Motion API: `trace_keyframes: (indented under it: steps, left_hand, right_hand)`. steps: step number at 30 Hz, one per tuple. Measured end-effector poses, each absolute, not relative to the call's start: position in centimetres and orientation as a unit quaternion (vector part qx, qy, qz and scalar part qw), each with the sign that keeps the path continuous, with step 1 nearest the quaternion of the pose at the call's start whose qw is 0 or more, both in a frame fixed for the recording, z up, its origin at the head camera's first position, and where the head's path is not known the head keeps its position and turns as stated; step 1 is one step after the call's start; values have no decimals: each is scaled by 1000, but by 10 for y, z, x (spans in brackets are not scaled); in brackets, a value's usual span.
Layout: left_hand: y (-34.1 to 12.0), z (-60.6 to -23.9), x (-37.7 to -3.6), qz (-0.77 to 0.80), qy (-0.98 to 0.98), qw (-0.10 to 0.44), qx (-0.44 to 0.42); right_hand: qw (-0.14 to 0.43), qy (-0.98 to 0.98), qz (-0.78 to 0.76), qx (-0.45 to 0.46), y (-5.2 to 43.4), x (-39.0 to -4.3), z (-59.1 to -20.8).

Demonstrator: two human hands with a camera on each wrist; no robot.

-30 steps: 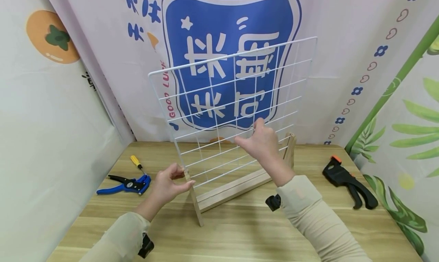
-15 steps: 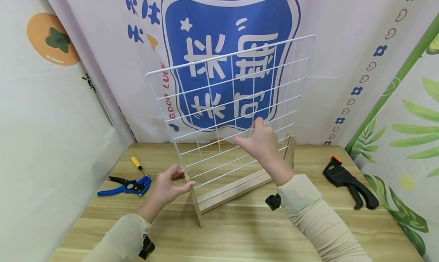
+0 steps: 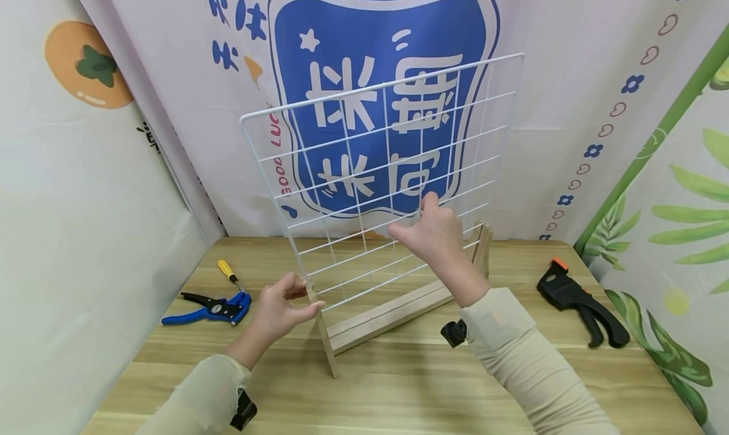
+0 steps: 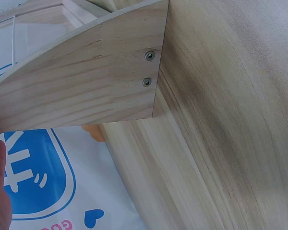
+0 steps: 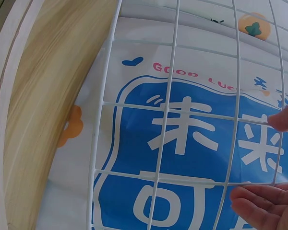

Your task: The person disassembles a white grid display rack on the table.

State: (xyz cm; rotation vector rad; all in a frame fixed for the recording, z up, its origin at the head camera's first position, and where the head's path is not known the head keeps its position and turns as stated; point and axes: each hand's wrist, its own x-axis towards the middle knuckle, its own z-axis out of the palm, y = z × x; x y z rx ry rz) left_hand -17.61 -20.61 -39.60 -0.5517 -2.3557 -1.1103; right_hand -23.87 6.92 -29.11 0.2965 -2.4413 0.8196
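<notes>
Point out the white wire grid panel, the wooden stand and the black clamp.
white wire grid panel [image 3: 376,156], head view, middle wires.
wooden stand [image 3: 387,315], head view, long base rail.
black clamp [image 3: 581,302], head view, body.

The head view looks forward and down from above the near edge of the desk [image 3: 398,384], taking in both arms, the upright grid [image 3: 381,169] in its stand [image 3: 393,311], and the banner [image 3: 381,17] behind. The left wrist view sits very close to the stand's end foot [image 4: 86,81], looking along the desk toward the banner. The right wrist view is pressed near the grid [image 5: 168,110], facing through its wires at the banner. All three share the banner; head and right wrist share the grid.
</notes>
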Motion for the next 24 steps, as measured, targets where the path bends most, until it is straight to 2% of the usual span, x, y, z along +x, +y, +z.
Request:
trace_keyframes:
  steps: [24]
  left_hand:
    - [-205, -394, -176, -400, -862, 239, -199]
  right_hand:
    - [276, -905, 305, 107, 69, -239, -284]
